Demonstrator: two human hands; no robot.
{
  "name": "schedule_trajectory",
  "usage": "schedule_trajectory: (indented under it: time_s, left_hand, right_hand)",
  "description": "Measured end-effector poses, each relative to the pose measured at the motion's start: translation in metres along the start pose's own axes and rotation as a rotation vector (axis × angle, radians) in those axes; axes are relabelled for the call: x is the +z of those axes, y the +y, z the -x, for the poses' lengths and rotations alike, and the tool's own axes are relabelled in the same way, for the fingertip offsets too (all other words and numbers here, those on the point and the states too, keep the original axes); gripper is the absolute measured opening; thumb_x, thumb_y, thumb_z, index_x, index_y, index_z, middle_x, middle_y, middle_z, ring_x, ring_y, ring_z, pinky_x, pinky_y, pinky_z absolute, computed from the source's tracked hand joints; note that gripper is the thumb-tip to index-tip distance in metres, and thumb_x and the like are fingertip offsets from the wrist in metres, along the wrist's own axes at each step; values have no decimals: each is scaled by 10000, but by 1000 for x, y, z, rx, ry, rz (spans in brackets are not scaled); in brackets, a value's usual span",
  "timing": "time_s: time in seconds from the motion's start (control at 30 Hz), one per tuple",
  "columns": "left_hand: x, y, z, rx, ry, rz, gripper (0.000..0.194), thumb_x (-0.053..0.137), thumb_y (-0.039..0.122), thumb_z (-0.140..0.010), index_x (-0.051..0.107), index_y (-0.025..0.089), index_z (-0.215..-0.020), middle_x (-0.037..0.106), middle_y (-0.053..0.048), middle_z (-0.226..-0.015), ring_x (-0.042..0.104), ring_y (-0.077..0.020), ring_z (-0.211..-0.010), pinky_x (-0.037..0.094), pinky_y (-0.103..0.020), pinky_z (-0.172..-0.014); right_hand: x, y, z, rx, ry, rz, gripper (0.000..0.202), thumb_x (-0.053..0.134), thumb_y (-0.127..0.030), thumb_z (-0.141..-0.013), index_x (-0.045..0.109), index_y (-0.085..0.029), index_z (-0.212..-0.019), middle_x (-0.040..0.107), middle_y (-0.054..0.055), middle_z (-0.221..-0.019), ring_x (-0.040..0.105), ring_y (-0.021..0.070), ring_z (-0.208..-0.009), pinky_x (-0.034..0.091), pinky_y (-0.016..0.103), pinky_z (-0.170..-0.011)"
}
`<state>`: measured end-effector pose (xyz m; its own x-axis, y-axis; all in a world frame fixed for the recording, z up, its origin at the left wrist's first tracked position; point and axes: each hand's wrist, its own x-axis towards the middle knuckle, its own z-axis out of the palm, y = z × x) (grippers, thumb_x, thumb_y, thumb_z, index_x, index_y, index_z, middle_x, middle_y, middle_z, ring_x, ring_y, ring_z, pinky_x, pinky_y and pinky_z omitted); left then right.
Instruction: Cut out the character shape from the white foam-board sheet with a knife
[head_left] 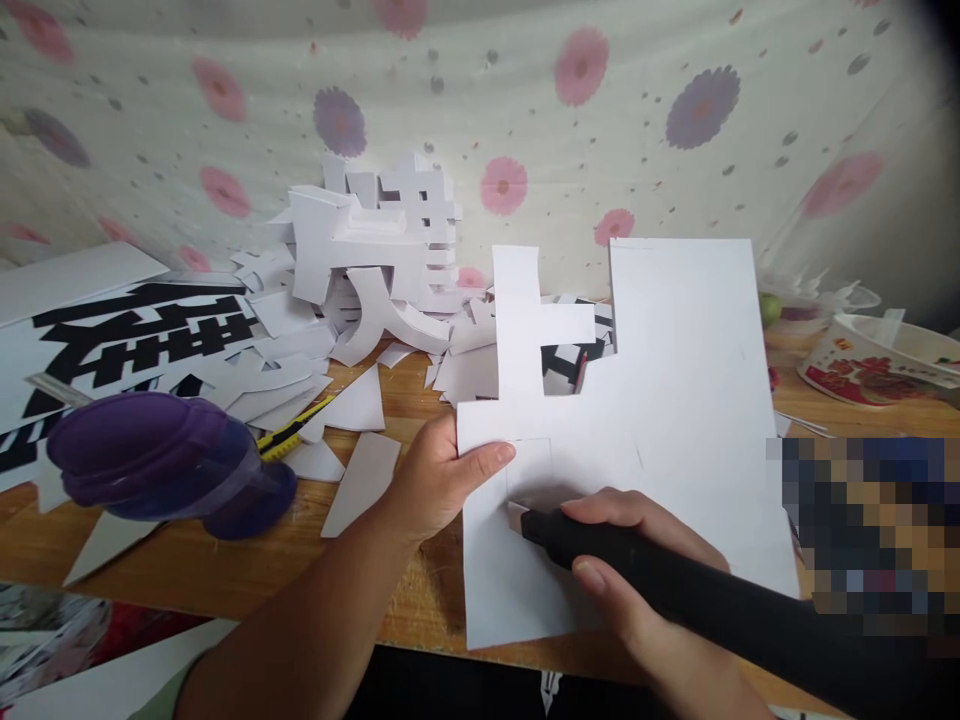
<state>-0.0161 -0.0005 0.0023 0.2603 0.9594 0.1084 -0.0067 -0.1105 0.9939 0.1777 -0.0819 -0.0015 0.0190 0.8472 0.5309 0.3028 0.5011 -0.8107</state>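
Observation:
My left hand (442, 465) grips the left edge of a white foam board (686, 400), its thumb lying on the top face. The board has a stepped outline cut along its upper left side, with a notch in it. Faint pencil lines run near my thumb. My right hand (637, 560) is closed around a thick black electric cutter (675, 590). The cutter's short blade touches the board just below my left thumb, beside a pencil line. The back end of the cutter leaves the view at lower right.
Cut white character shapes (375, 240) are piled at the back. Printed black-and-white sheets (150, 340) lie at left, behind a purple-and-blue container (172, 460). A yellow utility knife (296, 428) and white scraps (364, 485) lie between. A paper bowl (862, 365) stands at right; a pixelated patch covers part of that side.

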Motion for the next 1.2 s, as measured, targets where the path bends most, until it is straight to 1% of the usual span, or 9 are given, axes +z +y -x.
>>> schedule_trajectory:
  time_s: [0.1, 0.37, 0.5, 0.57, 0.67, 0.8, 0.9, 1.03, 1.2]
  left_hand:
    - [1, 1, 1, 1, 1, 2, 320, 743, 374, -781, 719, 223, -1062, 756, -66, -1077, 682, -293, -1012, 531, -376, -845]
    - [2, 4, 2, 15, -3, -2, 317, 735, 366, -786, 726, 213, -1064, 754, -60, -1098, 677, -289, -1039, 530, -359, -859]
    - [4, 7, 2, 38, -15, -12, 316, 740, 358, -775, 726, 197, -1047, 757, -59, -1085, 683, -285, -1024, 537, -360, -854]
    - [5, 8, 3, 29, 0, -58, 321, 764, 340, -751, 724, 197, -1035, 765, -49, -1043, 695, -271, -978, 546, -342, -818]
    - [6, 9, 5, 20, 42, -134, 307, 776, 311, -742, 720, 219, -1029, 771, -19, -996, 703, -231, -923, 545, -305, -788]
    - [9, 8, 8, 32, 67, -119, 280, 761, 307, -764, 714, 250, -1033, 766, 14, -1015, 695, -197, -941, 533, -270, -806]
    - [9, 8, 9, 18, 58, -96, 263, 758, 304, -769, 717, 255, -1025, 767, 19, -1012, 694, -194, -942, 533, -267, -806]
    - [6, 7, 9, 9, 33, -114, 277, 759, 330, -766, 722, 255, -1030, 768, 7, -1001, 690, -218, -933, 536, -301, -805]
    - [3, 9, 9, 6, -16, -147, 252, 732, 343, -785, 726, 232, -1011, 761, -14, -939, 683, -236, -890, 534, -325, -771]
  right_hand:
    - [0, 0, 0, 5, 2, 1, 189, 748, -274, -757, 691, -283, -937, 759, -26, -800, 734, 137, -656, 590, 162, -582]
    - [2, 2, 2, 52, 24, 8, 154, 745, -291, -761, 697, -281, -907, 755, -31, -766, 715, 123, -591, 562, 138, -512]
    - [4, -2, -1, 176, 40, 3, 112, 740, -304, -756, 709, -273, -860, 751, -38, -743, 706, 110, -599, 561, 128, -542]
    - [6, -6, -3, 249, 50, -7, 91, 740, -302, -747, 711, -266, -826, 743, -41, -712, 695, 104, -584, 558, 126, -546]
    - [8, -8, -4, 296, 55, -5, 108, 741, -334, -734, 717, -260, -809, 738, -33, -695, 681, 109, -560, 552, 136, -519]
    - [8, -5, -2, 300, 51, 81, 161, 765, -365, -711, 734, -266, -834, 758, -9, -770, 713, 147, -660, 582, 177, -583]
    - [8, -2, 0, 278, 57, 86, 127, 758, -352, -716, 739, -283, -820, 760, -18, -764, 713, 143, -648, 577, 173, -565]
    - [10, -2, 0, 261, 143, 60, 122, 766, -372, -692, 746, -299, -788, 755, -28, -728, 702, 135, -617, 571, 177, -559]
    - [14, -9, 2, 344, 237, 82, 156, 770, -407, -663, 743, -290, -762, 742, -15, -716, 683, 145, -618, 549, 210, -558]
